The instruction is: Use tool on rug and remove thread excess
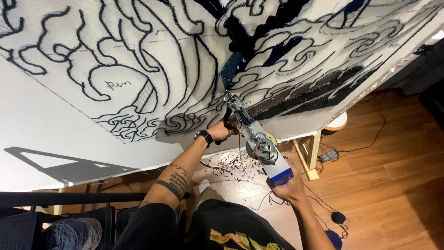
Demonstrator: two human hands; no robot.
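The person wears a black T-shirt [231, 227] with short sleeves. It has a yellow and orange picture on the front. A black wristwatch [204, 137] sits on the left wrist. Below the wristwatch, the left forearm has dark tattoos [175, 181]: small marks, then a solid black band near the elbow. Both arms are bare.

White cloth [175, 69] with black swirling outlines (some patches perhaps navy), blue-based tufting gun [259, 146].
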